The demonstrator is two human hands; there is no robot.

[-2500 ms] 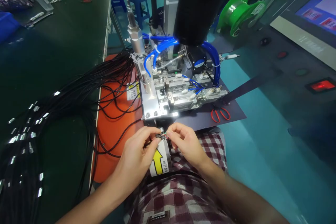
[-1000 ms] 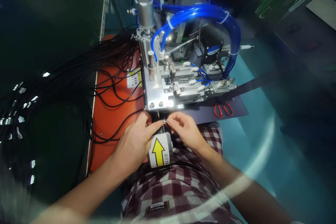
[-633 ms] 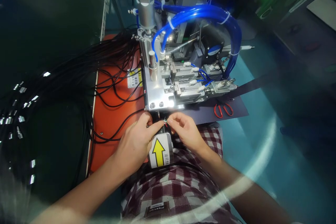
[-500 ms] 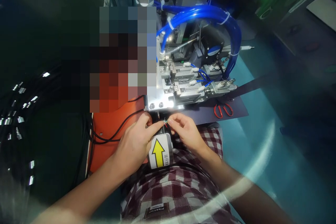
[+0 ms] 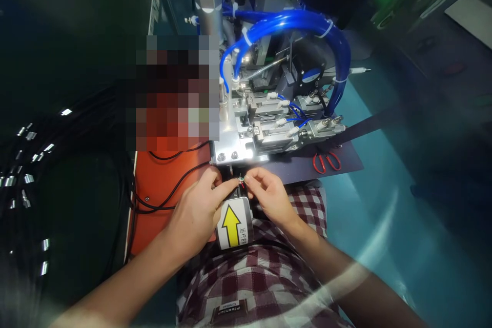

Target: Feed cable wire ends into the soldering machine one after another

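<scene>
I have the left hand and right hand pinching the wires between them, seemingly to steady the fine ends.

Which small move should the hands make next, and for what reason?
Perhaps the right hand should gently separate the thin wires while the left hand steadies them: their red and green strands sit close together between both hands, just beyond the yellow arrow label.

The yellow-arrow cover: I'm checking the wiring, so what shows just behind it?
Just beyond the yellow-arrow cover, fine wires show between the left hand and right hand. What the hands cover there cannot be seen.
</scene>
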